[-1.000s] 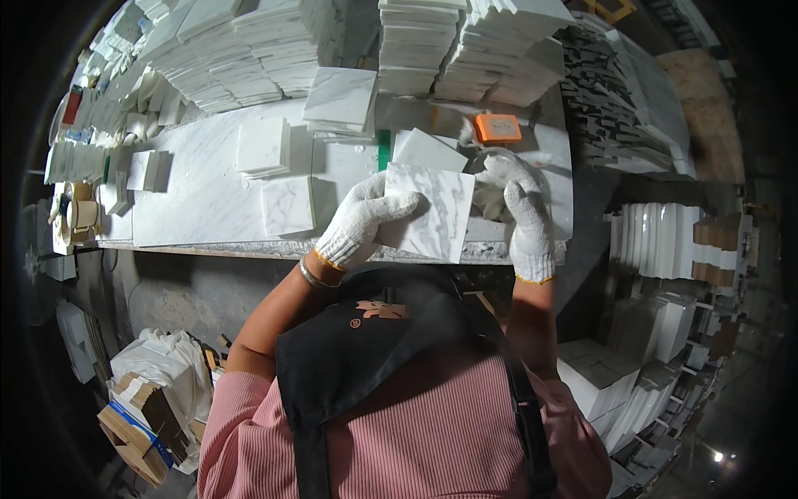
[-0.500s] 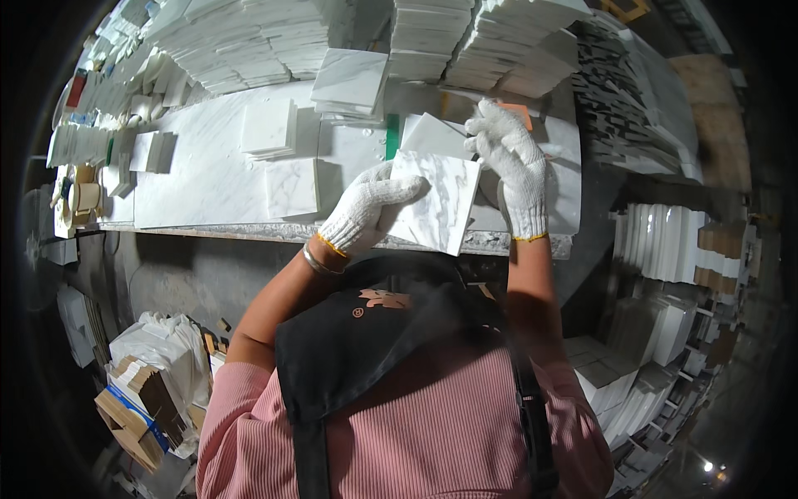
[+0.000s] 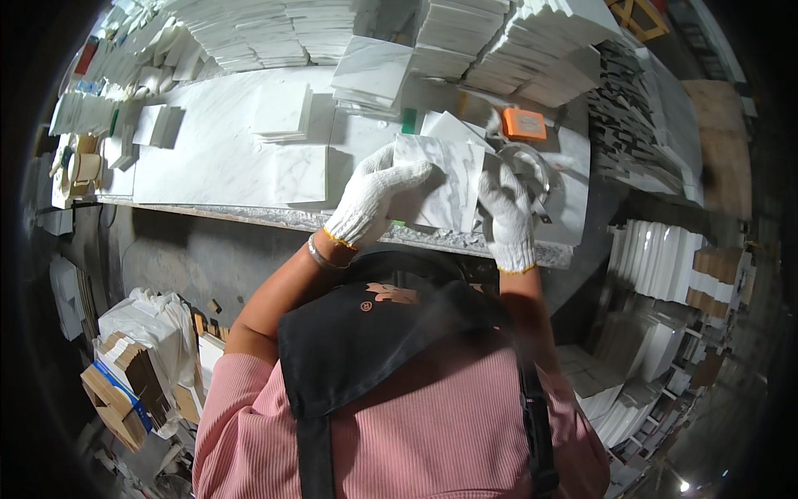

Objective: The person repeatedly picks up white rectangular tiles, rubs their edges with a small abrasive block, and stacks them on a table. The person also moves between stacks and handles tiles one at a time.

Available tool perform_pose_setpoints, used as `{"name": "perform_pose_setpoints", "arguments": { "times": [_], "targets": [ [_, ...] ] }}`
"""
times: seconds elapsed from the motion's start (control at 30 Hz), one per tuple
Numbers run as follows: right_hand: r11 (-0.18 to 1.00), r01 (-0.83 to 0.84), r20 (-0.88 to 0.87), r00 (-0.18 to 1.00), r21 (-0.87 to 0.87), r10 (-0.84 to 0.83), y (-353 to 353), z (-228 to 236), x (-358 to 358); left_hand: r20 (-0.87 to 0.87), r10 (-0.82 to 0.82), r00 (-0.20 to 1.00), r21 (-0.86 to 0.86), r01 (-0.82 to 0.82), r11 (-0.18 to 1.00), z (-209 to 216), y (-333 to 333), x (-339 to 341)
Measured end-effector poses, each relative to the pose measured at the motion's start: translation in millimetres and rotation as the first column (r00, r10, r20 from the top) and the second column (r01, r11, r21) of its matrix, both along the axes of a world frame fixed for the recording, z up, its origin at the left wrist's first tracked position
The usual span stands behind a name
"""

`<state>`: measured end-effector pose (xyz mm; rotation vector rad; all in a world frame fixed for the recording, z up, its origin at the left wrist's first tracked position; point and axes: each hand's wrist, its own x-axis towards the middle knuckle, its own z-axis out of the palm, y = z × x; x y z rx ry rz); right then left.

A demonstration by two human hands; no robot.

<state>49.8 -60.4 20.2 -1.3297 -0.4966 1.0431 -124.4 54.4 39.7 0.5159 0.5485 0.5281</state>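
A square white marble tile (image 3: 442, 185) with grey veins is held up over the front edge of the bench. My left hand (image 3: 374, 193), in a white knit glove, grips it by the left side with the thumb across its face. My right hand (image 3: 505, 208), gloved alike, has its fingers bent at the tile's right edge; the fingertips are partly hidden there. Behind the tile, another pale tile (image 3: 453, 129) lies on the bench. Just beyond my right hand are an orange block (image 3: 524, 124) and a grey ring-shaped roll (image 3: 536, 170), partly covered by the hand.
The marble-topped bench (image 3: 208, 179) carries a short tile stack (image 3: 281, 108), a single tile (image 3: 301, 173) and a taller stack (image 3: 371, 71). High rows of tiles (image 3: 465, 33) line the back. Wrapped cartons (image 3: 137, 366) stand low at the left; more tile stacks (image 3: 652, 258) stand at the right.
My right hand has come down from near the orange block to the tile's right edge, uncovering the block and the grey roll. My left hand keeps its grip on the tile.
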Motion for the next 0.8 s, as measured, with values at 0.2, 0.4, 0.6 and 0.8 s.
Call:
{"name": "perform_pose_setpoints", "arguments": {
  "times": [0.2, 0.4, 0.6, 0.8],
  "targets": [
    [0.950, -0.240, 0.359, 0.885, -0.198, 0.298, -37.8, 1.6, -4.8, -0.055, 0.127, 0.990, 0.084, -0.123, 0.989, -22.8, 6.5, -2.0],
    [0.969, -0.245, 0.002, 0.969, 0.036, 0.245, -29.5, 22.5, 6.5, 0.020, 0.080, 0.997, 0.047, -0.081, 0.996, -23.0, 6.7, 1.4],
    [0.999, 0.026, -0.051, 0.998, -0.042, -0.028, -6.8, -0.7, 11.1, 0.071, 0.090, 0.993, 0.002, -0.091, 0.996, -28.8, 1.9, 1.1],
    [0.997, -0.069, 0.083, 0.994, 0.021, 0.067, 3.6, 14.4, -0.1, 0.047, 0.055, 0.997, -0.160, -0.046, 0.986, -21.3, 1.6, -0.5]
  ]
}}
